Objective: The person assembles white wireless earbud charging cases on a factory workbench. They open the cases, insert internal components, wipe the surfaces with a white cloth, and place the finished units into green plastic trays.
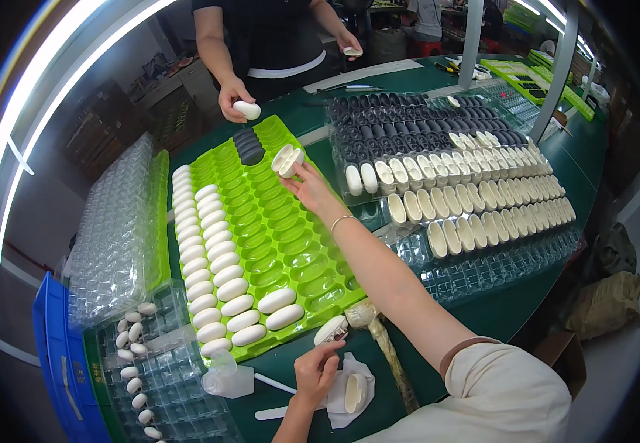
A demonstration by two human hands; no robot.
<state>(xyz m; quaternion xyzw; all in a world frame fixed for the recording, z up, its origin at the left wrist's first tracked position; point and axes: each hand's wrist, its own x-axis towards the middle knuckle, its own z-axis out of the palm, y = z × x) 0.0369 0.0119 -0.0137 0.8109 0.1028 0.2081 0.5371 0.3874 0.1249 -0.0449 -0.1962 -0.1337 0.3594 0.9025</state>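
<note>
Stretched out over the green tray, my right hand (310, 188) grips an open white oval case (287, 159), its hollow cream inside showing. Low in the middle, my left hand (315, 375) has its fingertips on a white oval shell (329, 330) with small metallic parts along its lower edge. Beside that hand a hollow white shell half (355, 393) lies on a white cloth (341, 421). A hammer (390, 354) with a tape-wrapped handle lies just right of the left hand. The bright green tray (298, 258) holds rows of closed white oval cases (224, 260) and a few black ones (248, 146).
Across the table a person's hand (234, 96) holds a white case. Clear trays at right carry cream shell halves (475, 232) and black shells (408, 133). Stacked clear trays (113, 229) and a blue crate (69, 362) stand left. A translucent bottle (230, 380) lies near my left hand.
</note>
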